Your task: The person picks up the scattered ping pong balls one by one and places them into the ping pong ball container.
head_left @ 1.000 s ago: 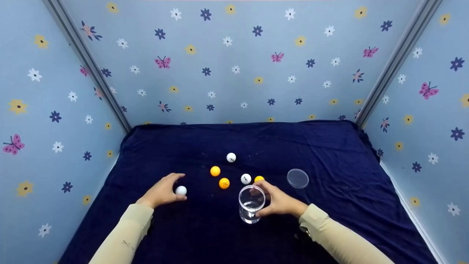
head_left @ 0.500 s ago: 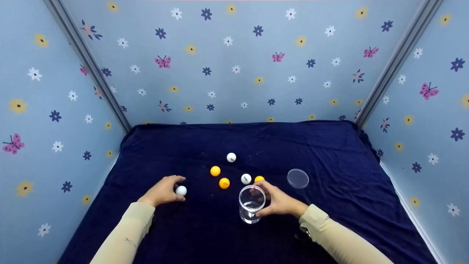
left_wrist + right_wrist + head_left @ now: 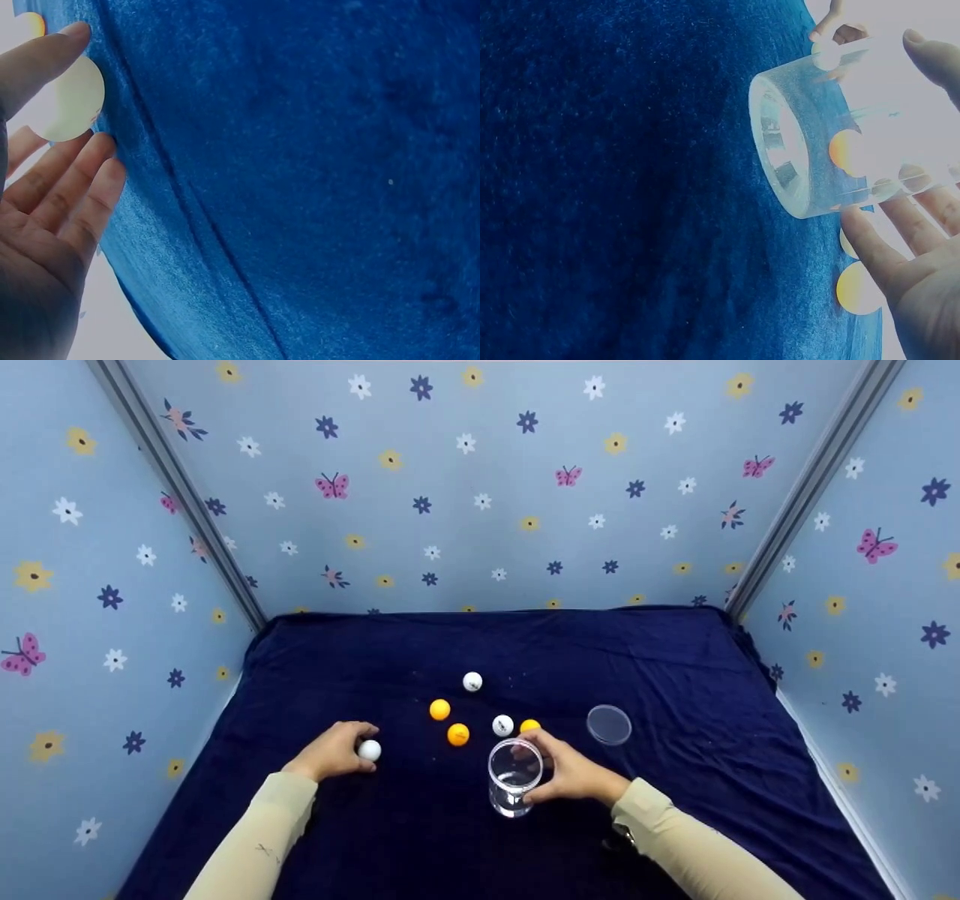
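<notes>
In the head view my left hand (image 3: 332, 751) is at the left of the cloth, thumb and fingers curled round a white ping-pong ball (image 3: 370, 751). The left wrist view has the thumb lying across one side of this ball (image 3: 84, 97) and the fingertips at the other. Near the middle, my right hand (image 3: 574, 772) grips a clear plastic jar (image 3: 504, 799) from its right side, the jar's open mouth facing up. Through the wall of the jar (image 3: 817, 176) an orange ball shows in the right wrist view.
Beyond the jar lie two more white balls (image 3: 472, 682) and several orange balls (image 3: 439, 710), one partly behind the right fingers. A clear round lid (image 3: 609, 725) rests flat to the right. Dark blue cloth (image 3: 420, 840) covers the table; patterned walls (image 3: 480, 540) enclose it.
My left thumb and index finger have drawn in closer around the white ball. The right hand and the jar have stayed where they were.
</notes>
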Motion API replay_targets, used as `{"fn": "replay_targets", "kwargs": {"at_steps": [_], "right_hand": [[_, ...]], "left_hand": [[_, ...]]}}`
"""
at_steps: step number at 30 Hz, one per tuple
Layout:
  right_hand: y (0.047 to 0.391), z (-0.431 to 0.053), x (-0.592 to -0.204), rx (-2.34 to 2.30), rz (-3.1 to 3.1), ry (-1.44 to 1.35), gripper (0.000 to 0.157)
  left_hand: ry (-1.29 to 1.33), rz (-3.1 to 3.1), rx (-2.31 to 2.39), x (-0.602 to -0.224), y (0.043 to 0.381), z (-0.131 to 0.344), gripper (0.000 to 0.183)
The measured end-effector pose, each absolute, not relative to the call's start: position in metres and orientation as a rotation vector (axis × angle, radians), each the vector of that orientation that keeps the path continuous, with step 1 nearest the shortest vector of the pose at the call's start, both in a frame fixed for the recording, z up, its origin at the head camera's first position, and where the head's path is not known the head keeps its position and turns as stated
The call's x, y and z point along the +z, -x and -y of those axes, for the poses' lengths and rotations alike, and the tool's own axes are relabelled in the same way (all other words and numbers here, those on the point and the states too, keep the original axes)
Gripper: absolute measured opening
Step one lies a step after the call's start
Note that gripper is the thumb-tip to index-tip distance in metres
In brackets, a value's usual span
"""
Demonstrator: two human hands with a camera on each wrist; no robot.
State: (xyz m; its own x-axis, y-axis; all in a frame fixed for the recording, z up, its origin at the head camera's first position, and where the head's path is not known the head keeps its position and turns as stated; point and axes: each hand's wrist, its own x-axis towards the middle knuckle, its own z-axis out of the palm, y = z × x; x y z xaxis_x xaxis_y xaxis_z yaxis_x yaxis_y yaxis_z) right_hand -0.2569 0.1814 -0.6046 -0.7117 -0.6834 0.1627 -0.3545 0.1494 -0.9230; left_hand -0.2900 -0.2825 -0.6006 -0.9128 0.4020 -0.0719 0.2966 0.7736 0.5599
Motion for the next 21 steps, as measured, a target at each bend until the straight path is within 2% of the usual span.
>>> {"fn": "replay_targets", "kwargs": {"at_steps": [21], "right_hand": [[0.2585, -0.1815, -0.6078, -1.608, -2.107, 1.033, 0.088]], "left_hand": [[-0.626, -2.835, 0.814, -0.6033, 0.2922, 0.2831, 0.044]]}}
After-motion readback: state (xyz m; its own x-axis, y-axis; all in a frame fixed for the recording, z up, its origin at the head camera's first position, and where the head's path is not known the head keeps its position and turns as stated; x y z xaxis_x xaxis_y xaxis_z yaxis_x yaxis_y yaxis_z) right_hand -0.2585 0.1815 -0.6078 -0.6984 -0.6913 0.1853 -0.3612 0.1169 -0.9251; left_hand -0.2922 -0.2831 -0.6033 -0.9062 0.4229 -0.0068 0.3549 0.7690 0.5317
